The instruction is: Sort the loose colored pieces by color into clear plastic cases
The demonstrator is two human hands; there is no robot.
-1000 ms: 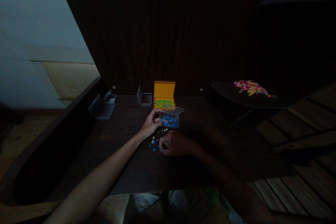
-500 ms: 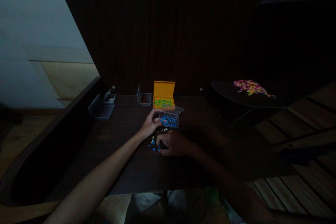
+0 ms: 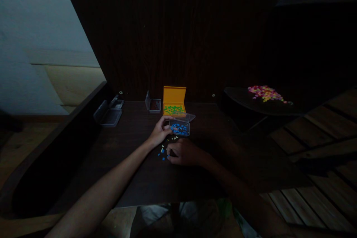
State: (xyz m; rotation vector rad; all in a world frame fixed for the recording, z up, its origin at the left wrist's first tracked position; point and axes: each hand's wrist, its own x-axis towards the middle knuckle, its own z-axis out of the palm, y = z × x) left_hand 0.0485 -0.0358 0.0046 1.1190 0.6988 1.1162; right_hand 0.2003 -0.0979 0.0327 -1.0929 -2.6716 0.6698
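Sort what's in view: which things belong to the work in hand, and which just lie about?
In use: clear box of blue pieces, held by the left hand; loose blue and pale pieces at the right hand.
Lying about: yellow box of green pieces; small clear box; clear cases at the left; pink and yellow pile.

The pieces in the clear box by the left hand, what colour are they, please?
Blue pieces, head view.

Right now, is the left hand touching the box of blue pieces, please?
Touching: the head view shows the left hand holding the box by its left edge.
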